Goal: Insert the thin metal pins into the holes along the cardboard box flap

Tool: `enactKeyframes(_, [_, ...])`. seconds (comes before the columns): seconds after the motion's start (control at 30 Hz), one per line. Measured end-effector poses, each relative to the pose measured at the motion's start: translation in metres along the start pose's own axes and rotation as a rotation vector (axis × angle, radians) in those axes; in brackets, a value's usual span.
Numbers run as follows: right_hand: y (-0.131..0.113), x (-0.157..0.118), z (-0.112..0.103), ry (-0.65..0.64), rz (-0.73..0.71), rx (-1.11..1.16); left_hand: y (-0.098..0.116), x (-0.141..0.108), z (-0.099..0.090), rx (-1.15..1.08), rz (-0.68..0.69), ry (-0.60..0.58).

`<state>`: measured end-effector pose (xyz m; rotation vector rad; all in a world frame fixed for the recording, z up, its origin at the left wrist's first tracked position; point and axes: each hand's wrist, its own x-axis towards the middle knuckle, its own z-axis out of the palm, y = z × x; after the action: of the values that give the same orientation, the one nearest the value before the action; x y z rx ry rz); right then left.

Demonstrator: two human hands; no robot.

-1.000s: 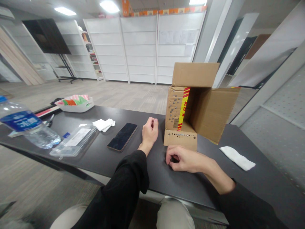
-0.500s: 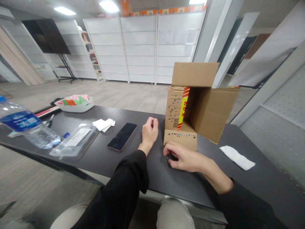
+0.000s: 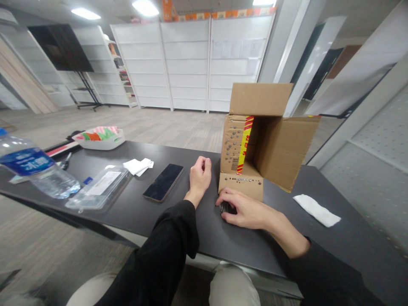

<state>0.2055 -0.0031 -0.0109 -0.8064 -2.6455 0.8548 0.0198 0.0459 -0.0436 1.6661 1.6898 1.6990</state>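
Note:
My right hand (image 3: pixel 242 209) rests on the dark table in front of the cardboard box (image 3: pixel 245 187), its thumb and fingers curved around a small dark, shiny object (image 3: pixel 225 207). The palm and fingers hide most of that object, so its kind is unclear. Left of the box, my left hand (image 3: pixel 200 172) lies on the table with its fingers curled closed. What it holds, if anything, is hidden. The box stands with its flaps open toward me. Several grey screw-like heads dot its left panel, and a row of holes and heads runs along the lower flap.
A phone (image 3: pixel 163 182) lies left of my left hand. Farther left are folded white tissues (image 3: pixel 138 166), a clear plastic case (image 3: pixel 100 189), a water bottle (image 3: pixel 35 165) and a white tray (image 3: pixel 105 143) of colourful packets. Another white tissue (image 3: pixel 316 210) lies at right.
My right hand has shifted slightly left, and its thumb and fingers have spread a little around the dark object, showing more of it. My left hand stays in place.

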Motion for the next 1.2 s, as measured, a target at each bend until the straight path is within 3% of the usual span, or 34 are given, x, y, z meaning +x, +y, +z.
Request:
enactKeyframes(0.83, [-0.0029,0.0025,-0.0007,-0.006,-0.006,0.021,0.0009,0.0,0.0007,0.0,-0.014,0.0])
enactKeyframes(1.2, [0.0013,0.0027,0.0024,0.064,-0.05,0.017,0.0002,0.0001,0.0007,-0.02,0.004,0.006])
